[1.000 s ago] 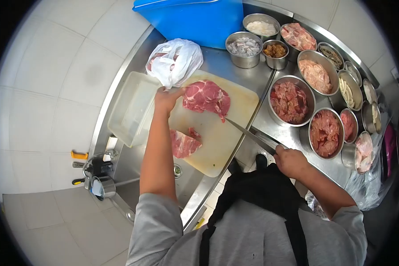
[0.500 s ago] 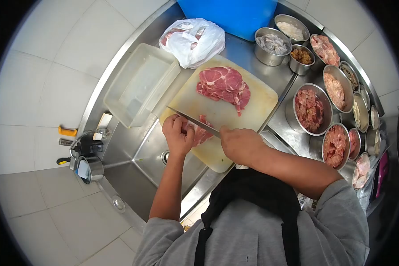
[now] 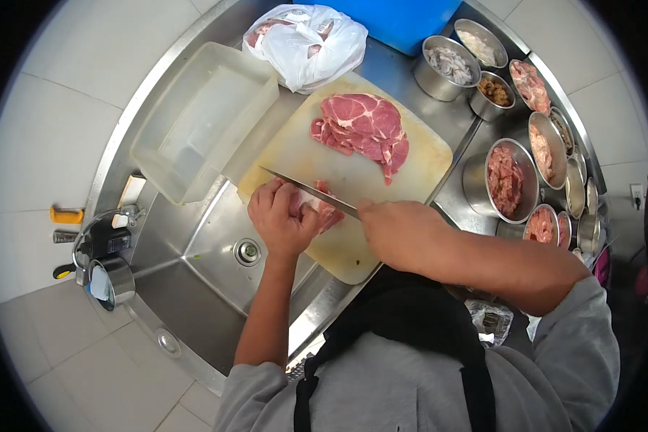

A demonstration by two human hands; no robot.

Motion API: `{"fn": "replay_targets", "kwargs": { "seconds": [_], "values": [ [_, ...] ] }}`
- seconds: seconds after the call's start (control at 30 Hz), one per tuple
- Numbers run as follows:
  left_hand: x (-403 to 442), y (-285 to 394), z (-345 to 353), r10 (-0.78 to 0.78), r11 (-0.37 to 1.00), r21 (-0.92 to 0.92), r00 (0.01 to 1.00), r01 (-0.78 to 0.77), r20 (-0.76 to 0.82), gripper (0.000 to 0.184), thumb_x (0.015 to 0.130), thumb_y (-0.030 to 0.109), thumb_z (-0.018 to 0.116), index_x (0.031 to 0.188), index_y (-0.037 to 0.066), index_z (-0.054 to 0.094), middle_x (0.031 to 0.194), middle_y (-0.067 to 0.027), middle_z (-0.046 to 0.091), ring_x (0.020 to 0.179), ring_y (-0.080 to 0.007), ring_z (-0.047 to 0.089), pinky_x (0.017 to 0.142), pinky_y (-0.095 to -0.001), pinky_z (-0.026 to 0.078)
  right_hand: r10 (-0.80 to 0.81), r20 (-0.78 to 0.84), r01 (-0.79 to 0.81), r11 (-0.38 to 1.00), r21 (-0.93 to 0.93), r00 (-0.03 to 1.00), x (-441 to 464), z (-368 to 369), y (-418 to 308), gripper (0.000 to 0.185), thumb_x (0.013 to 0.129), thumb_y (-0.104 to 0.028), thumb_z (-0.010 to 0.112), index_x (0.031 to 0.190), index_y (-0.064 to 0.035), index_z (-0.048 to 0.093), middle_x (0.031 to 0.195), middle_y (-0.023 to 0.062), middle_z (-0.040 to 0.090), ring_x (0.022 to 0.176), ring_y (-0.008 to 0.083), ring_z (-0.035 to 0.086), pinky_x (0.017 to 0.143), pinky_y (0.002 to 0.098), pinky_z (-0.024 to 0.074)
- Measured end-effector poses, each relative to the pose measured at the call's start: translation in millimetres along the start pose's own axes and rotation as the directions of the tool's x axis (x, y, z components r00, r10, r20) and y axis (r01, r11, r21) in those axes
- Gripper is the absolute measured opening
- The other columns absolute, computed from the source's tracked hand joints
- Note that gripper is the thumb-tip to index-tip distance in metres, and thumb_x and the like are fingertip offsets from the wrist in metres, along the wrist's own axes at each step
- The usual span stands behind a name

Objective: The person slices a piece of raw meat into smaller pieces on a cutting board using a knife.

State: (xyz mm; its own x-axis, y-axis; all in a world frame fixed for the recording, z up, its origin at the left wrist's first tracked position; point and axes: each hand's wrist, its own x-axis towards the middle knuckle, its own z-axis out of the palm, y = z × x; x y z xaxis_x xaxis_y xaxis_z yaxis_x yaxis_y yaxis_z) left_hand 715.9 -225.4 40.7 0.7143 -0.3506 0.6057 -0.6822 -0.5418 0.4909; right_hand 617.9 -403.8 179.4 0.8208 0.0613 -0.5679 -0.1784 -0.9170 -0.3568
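Note:
My right hand (image 3: pixel 389 232) is closed round the handle of a long knife (image 3: pixel 306 190), whose blade lies across a small piece of raw meat (image 3: pixel 327 213). Pressing that meat down on the cutting board (image 3: pixel 281 155) is my left hand (image 3: pixel 282 219), fingers curled beside the blade and partly hiding the piece. A stack of marbled raw meat slices (image 3: pixel 363 126) rests farther up the same board. The board sits partly over the sink (image 3: pixel 212 270).
An open translucent plastic tub (image 3: pixel 201 119) stands left of the board. Behind are a tied white plastic bag (image 3: pixel 309 54) of meat and a blue container (image 3: pixel 389 21). Several metal bowls of meat, like this one (image 3: pixel 475 183), crowd the right. Tools hang around a metal pot (image 3: pixel 122 281).
The camera view has shifted slightly, moving the surroundings within the frame. Both hands stay at the small meat piece, with the knife still lying across it.

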Motion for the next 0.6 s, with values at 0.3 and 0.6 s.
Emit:
{"fn": "replay_targets", "kwargs": {
  "seconds": [0.3, 0.6],
  "values": [
    [-3, -3, 4, 0.008, 1.000, -0.004, 1.000, -0.008, 0.001, 0.036, 0.056, 0.013, 0.066, 0.092, 0.006, 0.066, 0.100, -0.0120, 0.064, 0.094, -0.0342, 0.059, 0.085, -0.0444, 0.044, -0.090, 0.036, 0.086, 0.990, 0.109, 0.995, 51, -4, -1, 0.022, 0.087, -0.011, 0.058, 0.104, 0.0039, 0.060, 0.101, 0.0212, 0.070, 0.093, 0.0367, 0.069, 0.077, 0.0471, 0.0556],
    [-2, -6, 7, 0.037, 0.999, -0.005, 0.999, -0.037, -0.023, 0.037, 0.056, 0.011, 0.065, 0.092, 0.006, 0.067, 0.097, -0.0123, 0.064, 0.093, -0.0339, 0.059, 0.085, -0.0444, 0.045, -0.199, -0.077, 0.205, 0.975, 0.087, 0.977, 54, 24, 11, 0.021, 0.086, -0.010, 0.058, 0.100, 0.0041, 0.061, 0.092, 0.0220, 0.070, 0.087, 0.0382, 0.070, 0.073, 0.0477, 0.0565]
  ]
}}
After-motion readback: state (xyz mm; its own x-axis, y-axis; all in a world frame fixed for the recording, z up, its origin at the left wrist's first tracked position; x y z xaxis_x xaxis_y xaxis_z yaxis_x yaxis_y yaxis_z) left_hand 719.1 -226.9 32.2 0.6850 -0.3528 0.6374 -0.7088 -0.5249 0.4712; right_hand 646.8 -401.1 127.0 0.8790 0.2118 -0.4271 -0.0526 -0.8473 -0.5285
